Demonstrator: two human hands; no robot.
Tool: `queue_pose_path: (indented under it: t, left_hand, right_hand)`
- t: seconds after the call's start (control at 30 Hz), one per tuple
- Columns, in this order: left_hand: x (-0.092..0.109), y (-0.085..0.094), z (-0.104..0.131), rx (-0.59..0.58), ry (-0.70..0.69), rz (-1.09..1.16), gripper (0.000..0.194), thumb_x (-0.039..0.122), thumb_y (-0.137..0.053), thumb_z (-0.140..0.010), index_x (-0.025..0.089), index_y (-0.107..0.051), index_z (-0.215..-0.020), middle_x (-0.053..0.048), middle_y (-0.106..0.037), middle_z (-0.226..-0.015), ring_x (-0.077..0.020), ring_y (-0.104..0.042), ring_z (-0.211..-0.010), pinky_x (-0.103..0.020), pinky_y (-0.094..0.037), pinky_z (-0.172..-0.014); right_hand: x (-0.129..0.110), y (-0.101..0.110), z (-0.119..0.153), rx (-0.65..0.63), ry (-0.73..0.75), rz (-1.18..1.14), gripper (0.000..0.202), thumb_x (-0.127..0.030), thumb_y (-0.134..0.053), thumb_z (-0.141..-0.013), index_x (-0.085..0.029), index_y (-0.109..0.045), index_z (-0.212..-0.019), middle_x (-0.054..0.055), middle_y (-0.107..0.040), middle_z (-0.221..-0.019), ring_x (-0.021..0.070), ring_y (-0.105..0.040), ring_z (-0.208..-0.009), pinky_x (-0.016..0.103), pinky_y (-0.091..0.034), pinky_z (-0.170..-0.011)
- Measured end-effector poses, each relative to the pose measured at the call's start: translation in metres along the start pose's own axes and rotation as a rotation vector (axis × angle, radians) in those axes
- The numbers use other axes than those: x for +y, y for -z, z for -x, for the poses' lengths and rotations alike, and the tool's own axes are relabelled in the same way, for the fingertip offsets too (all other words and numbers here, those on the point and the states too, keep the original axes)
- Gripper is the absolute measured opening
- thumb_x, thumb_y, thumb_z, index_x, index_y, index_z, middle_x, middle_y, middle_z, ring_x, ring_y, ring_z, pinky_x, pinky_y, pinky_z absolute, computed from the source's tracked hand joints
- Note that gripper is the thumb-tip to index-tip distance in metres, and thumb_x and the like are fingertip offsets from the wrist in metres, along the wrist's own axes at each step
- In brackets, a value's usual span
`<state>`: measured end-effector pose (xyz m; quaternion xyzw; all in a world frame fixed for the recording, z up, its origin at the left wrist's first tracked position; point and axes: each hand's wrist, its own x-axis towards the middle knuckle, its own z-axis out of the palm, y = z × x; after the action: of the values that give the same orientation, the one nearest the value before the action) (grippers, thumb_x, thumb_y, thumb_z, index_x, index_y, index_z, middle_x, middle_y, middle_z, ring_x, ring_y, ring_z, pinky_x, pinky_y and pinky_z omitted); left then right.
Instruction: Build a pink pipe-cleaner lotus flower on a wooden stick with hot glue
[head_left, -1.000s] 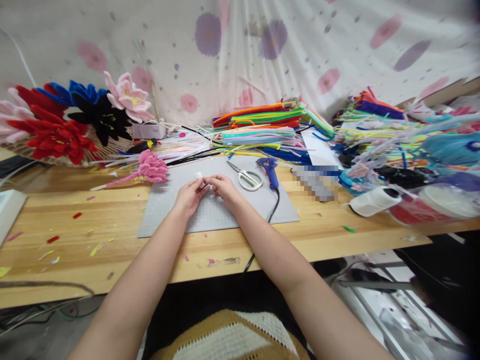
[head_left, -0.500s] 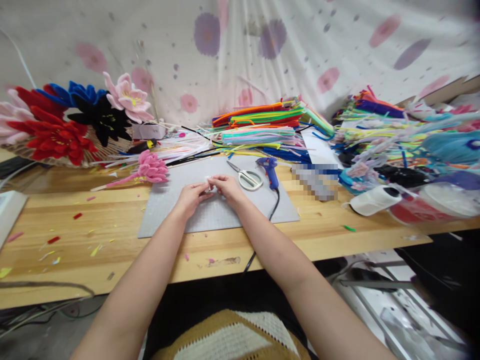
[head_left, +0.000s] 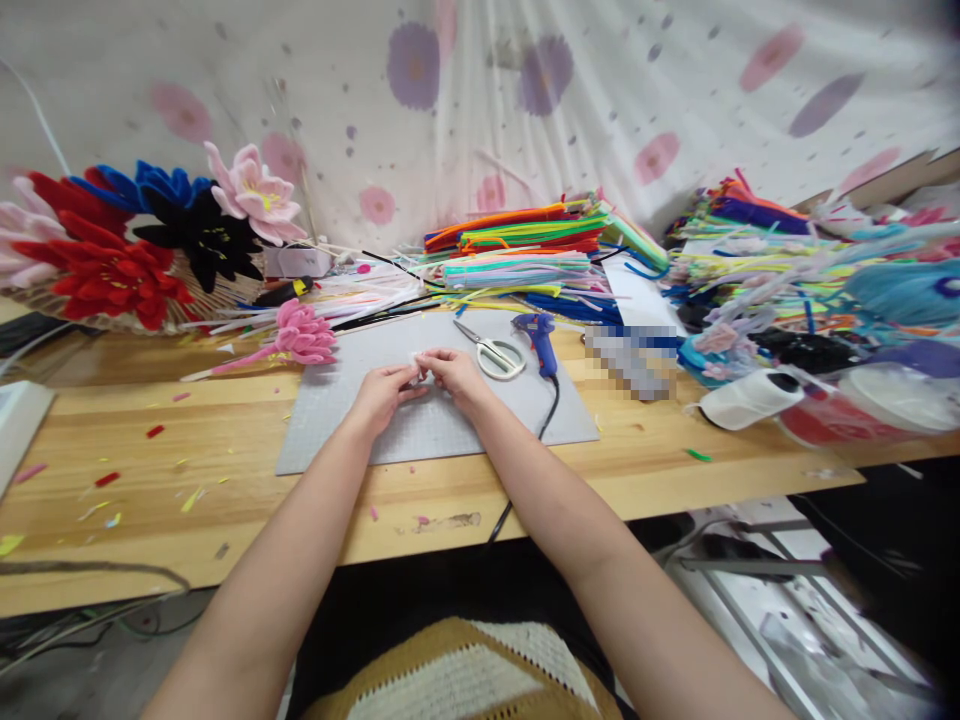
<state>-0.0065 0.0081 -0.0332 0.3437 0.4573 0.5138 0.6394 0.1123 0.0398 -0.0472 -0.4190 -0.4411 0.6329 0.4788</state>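
My left hand point(head_left: 385, 394) and my right hand point(head_left: 452, 375) meet over the grey board point(head_left: 330, 420), fingertips pinched together. Between them is a small whitish piece point(head_left: 418, 366), mostly hidden by the fingers; its kind cannot be made out. Just right of my right hand lie scissors point(head_left: 501, 361) with pale handles, blades pointing to the upper left. Beyond them a blue glue gun point(head_left: 541, 345) rests on the board, its black cord running to the table's front edge. A pink pipe-cleaner flower point(head_left: 304, 335) lies at the board's left corner.
Bundles of coloured pipe cleaners point(head_left: 517, 240) are piled along the back. Finished fuzzy flowers point(head_left: 124, 275) stand at the left. A white roll point(head_left: 750, 400) and plastic-wrapped materials crowd the right. Small scraps point(head_left: 107, 480) dot the wooden table point(head_left: 247, 430).
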Motion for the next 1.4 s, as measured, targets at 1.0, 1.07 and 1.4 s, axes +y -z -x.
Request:
queue_pose_path:
  t: [1.0,1.07,1.4]
  left_hand:
    - [0.009,0.005,0.001,-0.116,0.142,0.027,0.017,0.021,-0.06,-0.071,0.011,-0.065,-0.082,-0.009,-0.065,-0.079,-0.0197,-0.064,-0.071,-0.03,-0.053,-0.054]
    - [0.009,0.004,0.001,-0.074,0.129,0.021,0.021,0.026,-0.058,-0.074,0.012,-0.064,-0.088,-0.009,-0.064,-0.08,-0.0191,-0.064,-0.07,-0.029,-0.053,-0.053]
    - [-0.005,-0.004,0.0,-0.003,-0.092,-0.14,0.036,0.026,-0.073,-0.058,0.013,-0.054,-0.085,-0.003,-0.061,-0.074,-0.0151,-0.063,-0.066,-0.026,-0.052,-0.055]
  right_hand:
    - [-0.006,0.009,0.001,-0.057,0.01,0.026,0.028,-0.038,-0.07,-0.051,-0.014,-0.061,-0.065,-0.005,-0.054,-0.052,0.0039,-0.039,-0.045,0.019,-0.021,-0.044]
    - [-0.007,0.009,0.001,0.004,0.048,0.076,0.028,-0.039,-0.068,-0.053,-0.014,-0.061,-0.065,-0.005,-0.053,-0.051,0.0039,-0.037,-0.045,0.019,-0.022,-0.044]
    - [0.001,0.003,-0.002,0.09,0.237,0.15,0.028,-0.041,-0.066,-0.057,-0.015,-0.057,-0.061,-0.005,-0.052,-0.055,0.0068,-0.044,-0.054,0.021,-0.034,-0.056]
